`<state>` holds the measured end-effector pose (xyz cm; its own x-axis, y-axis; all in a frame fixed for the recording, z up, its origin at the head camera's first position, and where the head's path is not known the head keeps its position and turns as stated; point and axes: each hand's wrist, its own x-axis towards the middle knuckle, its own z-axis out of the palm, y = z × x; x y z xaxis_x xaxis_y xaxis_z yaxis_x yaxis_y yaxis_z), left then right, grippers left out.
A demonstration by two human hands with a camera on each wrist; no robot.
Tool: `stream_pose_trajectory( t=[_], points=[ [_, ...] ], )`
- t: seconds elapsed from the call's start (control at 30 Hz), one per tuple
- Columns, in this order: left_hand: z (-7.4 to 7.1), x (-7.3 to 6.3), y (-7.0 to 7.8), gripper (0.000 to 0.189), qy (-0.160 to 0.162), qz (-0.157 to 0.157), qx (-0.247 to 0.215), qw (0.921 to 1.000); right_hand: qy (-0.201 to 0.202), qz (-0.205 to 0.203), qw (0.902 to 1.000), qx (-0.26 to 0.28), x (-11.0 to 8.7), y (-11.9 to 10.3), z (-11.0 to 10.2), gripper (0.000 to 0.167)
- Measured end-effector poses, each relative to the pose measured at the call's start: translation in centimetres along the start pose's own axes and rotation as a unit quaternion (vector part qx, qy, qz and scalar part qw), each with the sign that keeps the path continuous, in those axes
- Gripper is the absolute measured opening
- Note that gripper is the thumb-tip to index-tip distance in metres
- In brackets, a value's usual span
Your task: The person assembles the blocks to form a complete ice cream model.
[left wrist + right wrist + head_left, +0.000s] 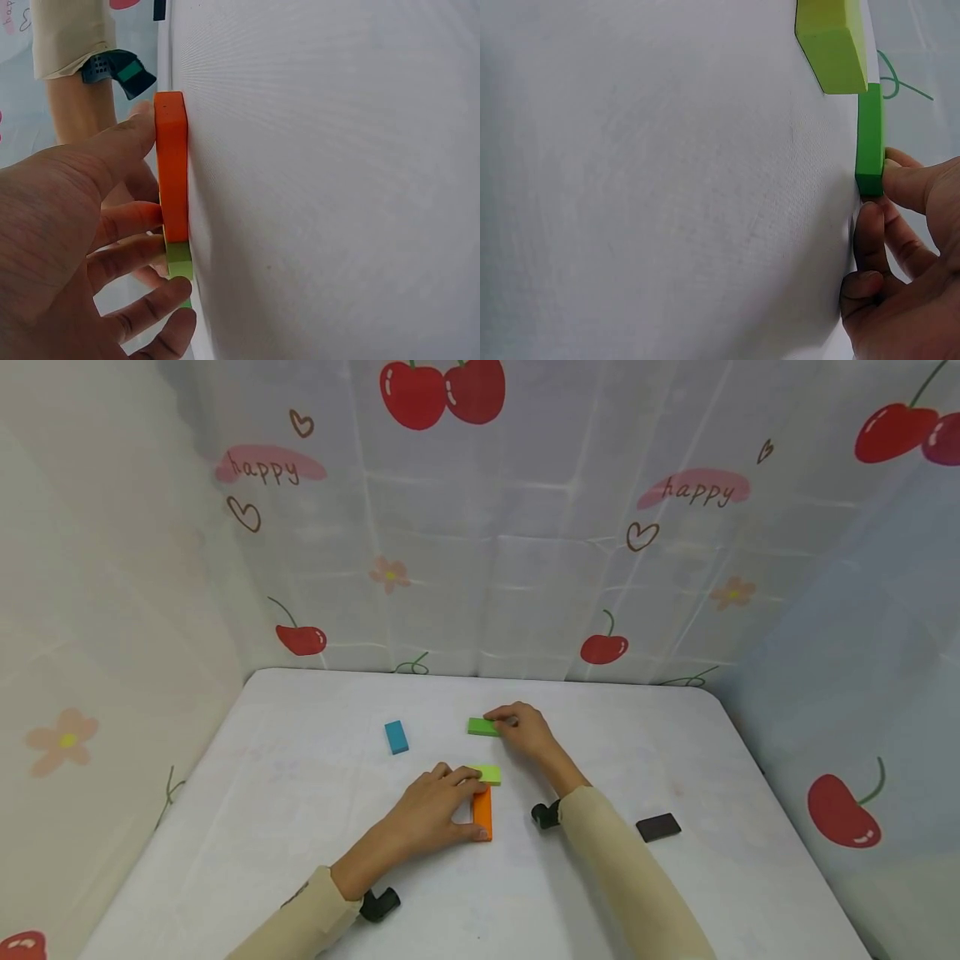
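My left hand [431, 810] spans an orange block [482, 814] that lies lengthwise on the white table. Its thumb presses the near end, while fingertips touch the block's far part and the yellow-green block [490, 775] lying crosswise against it. In the left wrist view the thumb and index finger are on the orange block [172, 165]. Farther back, a green block [482, 727] lies flat, its right end pinched between the thumb and fingers of my right hand [525, 729]. The right wrist view shows the thumb on the side of that green block [870, 142].
A blue block [397, 737] lies at the back, left of the green one. To the right of my right forearm is a dark brown block [658, 827]. A patterned curtain [480, 568] hangs behind the table [300, 727]. Each wrist carries a small black camera mount.
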<state>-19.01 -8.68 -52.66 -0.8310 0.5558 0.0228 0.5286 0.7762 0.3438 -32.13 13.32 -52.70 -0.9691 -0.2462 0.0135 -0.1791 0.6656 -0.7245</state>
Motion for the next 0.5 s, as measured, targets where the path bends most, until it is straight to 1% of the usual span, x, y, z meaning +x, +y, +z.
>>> stream_pose_trajectory(
  t=[0.17, 0.5],
  points=[
    [-0.01, -0.02, -0.01, 0.074, 0.000, 0.002, -0.001, 1.0000, -0.003, -0.010, 0.9999, -0.004, 0.35, 0.03, 0.35, 0.025],
    [-0.09, 0.03, -0.05, 0.073, -0.001, -0.001, -0.007, 1.0000, 0.001, -0.012, 0.9999, -0.003, 0.49, -0.02, 0.60, 0.024]
  ],
)
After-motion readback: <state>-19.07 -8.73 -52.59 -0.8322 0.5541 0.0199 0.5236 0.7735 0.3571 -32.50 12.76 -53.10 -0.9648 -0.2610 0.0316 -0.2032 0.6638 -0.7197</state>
